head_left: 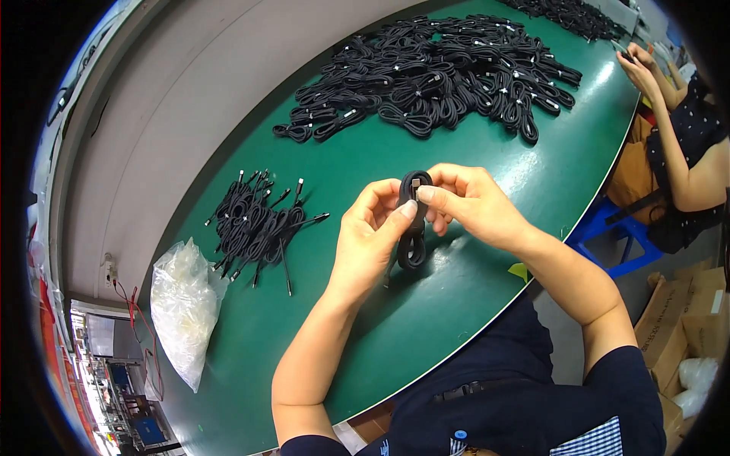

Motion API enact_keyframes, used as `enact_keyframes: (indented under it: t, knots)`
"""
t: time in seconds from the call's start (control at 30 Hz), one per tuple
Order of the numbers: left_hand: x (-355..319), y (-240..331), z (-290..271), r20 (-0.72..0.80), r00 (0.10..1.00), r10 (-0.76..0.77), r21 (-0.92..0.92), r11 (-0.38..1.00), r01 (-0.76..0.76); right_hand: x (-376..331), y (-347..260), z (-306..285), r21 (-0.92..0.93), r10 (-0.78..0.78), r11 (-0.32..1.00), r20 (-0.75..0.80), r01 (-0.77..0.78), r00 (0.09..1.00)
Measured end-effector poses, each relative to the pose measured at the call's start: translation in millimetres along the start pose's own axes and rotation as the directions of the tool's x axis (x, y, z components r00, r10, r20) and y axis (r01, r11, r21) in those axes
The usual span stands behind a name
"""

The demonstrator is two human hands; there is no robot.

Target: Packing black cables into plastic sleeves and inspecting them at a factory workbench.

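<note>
Above the green table I hold up a coiled black cable, bundled into a long loop, with a metal plug showing near its top. My left hand closes on the bundle from the left, its thumb pressed on the middle. From the other side my right hand pinches the upper part beside the plug with thumb and fingers. Left of my hands lies a smaller heap of black cables with loose plug ends sticking out. A large pile of bundled black cables spreads across the far side.
A clear plastic bag of pale contents sits at the table's left edge. A co-worker's hands are busy at the far right. Below them stand a blue stool and cardboard boxes. A grey wall panel borders the table.
</note>
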State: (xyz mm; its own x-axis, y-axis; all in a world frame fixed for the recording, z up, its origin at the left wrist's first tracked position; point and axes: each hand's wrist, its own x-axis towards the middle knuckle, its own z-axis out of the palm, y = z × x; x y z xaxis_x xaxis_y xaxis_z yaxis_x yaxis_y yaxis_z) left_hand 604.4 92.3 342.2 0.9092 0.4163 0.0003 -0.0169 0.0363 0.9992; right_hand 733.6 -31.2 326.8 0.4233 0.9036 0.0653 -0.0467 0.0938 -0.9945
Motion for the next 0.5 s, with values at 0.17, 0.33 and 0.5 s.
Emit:
enact_keyframes:
  t: [0.17, 0.33, 0.5]
  knots:
    - [3, -14, 2, -0.038, 0.992, -0.12, -0.096, 0.989, 0.116, -1, 13, 14, 0.103, -0.146, 0.98, -0.222, 0.172, 0.964]
    - [7, -28, -4, 0.023, 0.999, -0.042, -0.044, 0.998, 0.043, -9, 15, 16, -0.405, -0.323, 0.887, -0.197, 0.224, 0.926]
    - [-2, -24, 1, 0.085, 0.995, -0.056, -0.132, 0.989, 0.067, -7, 9, 14, 0.033, -0.098, 0.994, -0.186, 0.106, 0.978]
